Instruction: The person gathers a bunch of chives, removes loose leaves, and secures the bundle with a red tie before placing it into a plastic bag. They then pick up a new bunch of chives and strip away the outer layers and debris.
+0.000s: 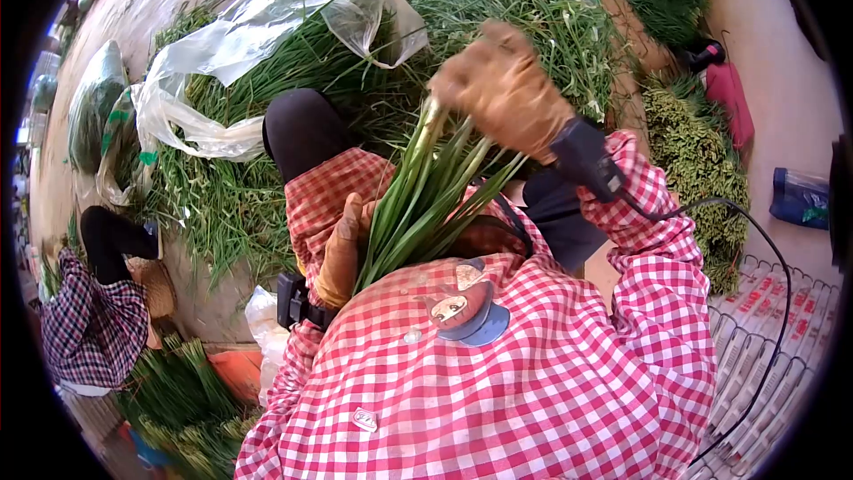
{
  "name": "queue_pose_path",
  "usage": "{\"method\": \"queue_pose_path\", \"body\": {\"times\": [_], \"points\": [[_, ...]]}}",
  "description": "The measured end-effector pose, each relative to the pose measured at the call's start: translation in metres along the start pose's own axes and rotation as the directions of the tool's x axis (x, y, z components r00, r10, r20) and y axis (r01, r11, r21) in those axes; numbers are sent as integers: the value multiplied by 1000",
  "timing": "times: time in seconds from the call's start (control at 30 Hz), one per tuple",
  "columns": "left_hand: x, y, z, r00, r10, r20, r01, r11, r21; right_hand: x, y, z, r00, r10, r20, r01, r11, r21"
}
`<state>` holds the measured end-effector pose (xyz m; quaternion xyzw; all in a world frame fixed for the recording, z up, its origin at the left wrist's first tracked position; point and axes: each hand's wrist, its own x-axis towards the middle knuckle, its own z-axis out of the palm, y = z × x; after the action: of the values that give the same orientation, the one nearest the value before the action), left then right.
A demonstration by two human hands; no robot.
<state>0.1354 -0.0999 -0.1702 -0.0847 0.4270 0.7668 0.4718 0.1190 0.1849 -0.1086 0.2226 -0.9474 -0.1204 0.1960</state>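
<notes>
A loose bunch of garlic chives [409, 187] leans across my lap, with pale stem ends at the top and flat green leaves spreading downward. My left hand [342, 249], in a brown work glove, is closed around the leafy part against my body; some of its fingers are behind the leaves. My right hand [505, 93], gloved the same way and slightly blurred, is at the pale stem ends. Its fingers are curled in, and the tips look pinched on the stems, partly hidden by the hand itself.
A heap of loose greens [524, 27] covers the floor ahead, beside chives in a clear plastic bag [258, 18]. Bundled chives [693, 151] are stacked at right. A cable [786, 293] runs from my right wrist. A person in a checked shirt [93, 324] sits at left.
</notes>
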Motion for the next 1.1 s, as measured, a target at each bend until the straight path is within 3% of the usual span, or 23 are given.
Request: {"method": "queue_pose_path", "body": {"times": [0.03,0.07,0.1,0.17,0.2,0.23,0.3,0.37,0.43,0.5,0.57,0.67,0.73,0.77,0.8,0.83,0.87,0.9,0.93,1.0,1.07,1.1], "points": [[3,-5,-7,997,-25,-76,23,999,-30,-4,18,-1,996,84,8,-84,993,86],[4,-6,-13,987,-55,-149,46,997,-62,-27,45,18,975,209,-69,-214,975,-67],[3,-1,-17,999,-52,14,53,996,-78,-35,65,11,939,331,-93,-340,934,-107],[1,-3,-18,997,-71,-38,65,989,-131,-50,105,-1,819,558,-135,-574,800,-175],[0,-4,-17,995,-78,-61,68,985,-156,-68,111,14,768,635,-79,-591,751,295],[1,-5,-18,999,-28,-39,23,991,-134,-87,117,28,709,705,-22,-495,520,696],[-1,1,-4,998,-39,-45,32,988,-154,-67,68,4,679,724,121,-659,528,536],[-4,4,2,998,-58,-17,54,982,-181,-54,27,6,787,612,77,-582,695,422],[-4,2,2,999,-44,5,44,987,-154,-44,2,11,901,415,127,-421,764,488],[-2,-1,1,999,-40,-18,37,990,-137,-33,-4,1,881,246,404,-468,584,664],[-1,-9,-4,994,-42,-104,26,989,-145,-33,1,0,921,232,313,-387,637,667],[-6,-1,-1,999,-49,-1,48,981,-189,-32,8,-7,968,173,180,-249,689,680],[-4,-1,-7,999,-51,14,53,980,-190,-35,11,-33,832,298,469,-510,73,857],[-3,-4,-10,999,-52,-9,49,983,-177,-42,21,-33,785,364,502,-491,-129,862],[-3,-6,-12,998,-54,-32,48,985,-163,-50,31,-31,756,508,413,-413,-119,903],[-3,-7,-13,997,-60,-49,51,984,-168,-51,41,-38,628,631,456,-505,-115,855],[-4,-7,-14,996,-65,-66,53,984,-171,-61,56,-30,619,703,351,-430,-71,900],[-4,-7,-15,994,-70,-84,55,983,-173,-68,70,-30,532,797,284,-651,171,739],[-5,-9,-19,996,-42,-77,31,991,-131,-68,77,-35,470,865,175,-815,349,463],[-2,-12,-25,998,21,-53,-23,999,-49,-83,73,-9,486,870,83,-849,448,281],[-6,-8,-15,992,102,74,-103,995,9,-56,49,-17,800,563,-206,-503,818,281],[-11,-4,-9,982,132,135,-139,990,39,-38,12,-45,836,537,113,-540,770,341]]}}
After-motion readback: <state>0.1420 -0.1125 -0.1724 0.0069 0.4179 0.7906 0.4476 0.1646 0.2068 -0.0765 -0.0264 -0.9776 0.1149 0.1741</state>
